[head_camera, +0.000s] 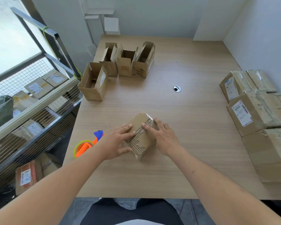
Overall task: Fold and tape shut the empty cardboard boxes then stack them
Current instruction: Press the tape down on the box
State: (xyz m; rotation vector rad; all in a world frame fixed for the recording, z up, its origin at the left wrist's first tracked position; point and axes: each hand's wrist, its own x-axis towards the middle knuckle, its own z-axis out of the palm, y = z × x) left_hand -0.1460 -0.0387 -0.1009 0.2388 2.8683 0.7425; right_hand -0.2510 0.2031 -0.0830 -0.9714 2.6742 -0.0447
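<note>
Tabletop [193,143]: box [140,140] under left hand [116,143], right hand [162,137].

Bare forearms without sleeves; dark trousers [130,211] and a white shirt hem [133,222].

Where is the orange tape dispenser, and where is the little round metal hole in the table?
Orange tape dispenser [85,147], head view, on its orange body.
Round metal hole [177,89], head view, on its dark centre.
</note>
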